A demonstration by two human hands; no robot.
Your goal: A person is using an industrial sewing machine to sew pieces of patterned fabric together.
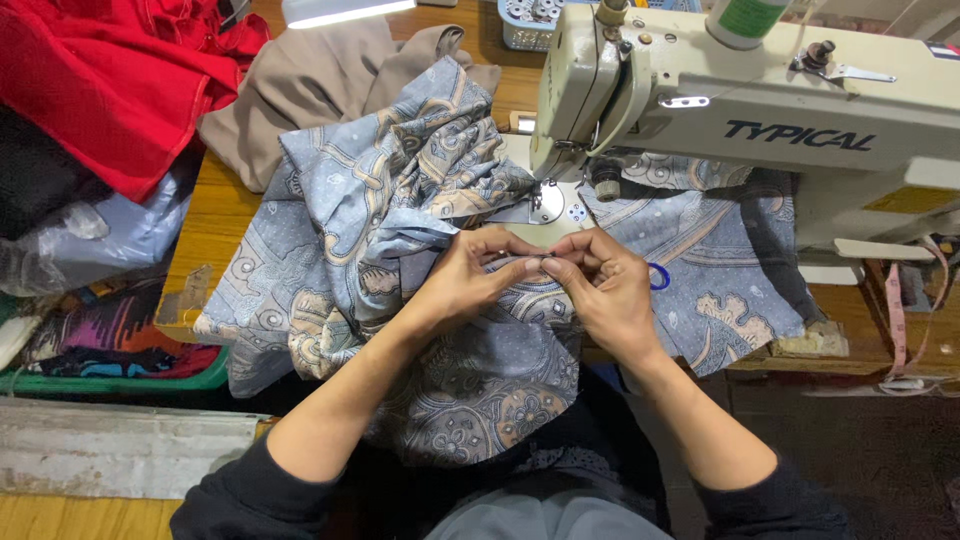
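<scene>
A blue-grey paisley fabric [380,200] with tan patterns is bunched over the wooden table and drapes down onto my lap. My left hand [468,282] and my right hand [605,290] meet at a folded edge of this fabric, fingertips pinching it together just in front of the needle plate [548,203]. A cream sewing machine [760,110] stands right behind my hands, its head above the plate. A small blue ring-shaped object [659,276] peeks out beside my right hand.
Red cloth [110,80] and tan cloth [320,80] lie piled at the back left. A green bin [190,380] with folded coloured fabrics sits at the left below the table. A pink measuring tape [897,320] hangs at the right. A bobbin tray [528,22] stands behind the machine.
</scene>
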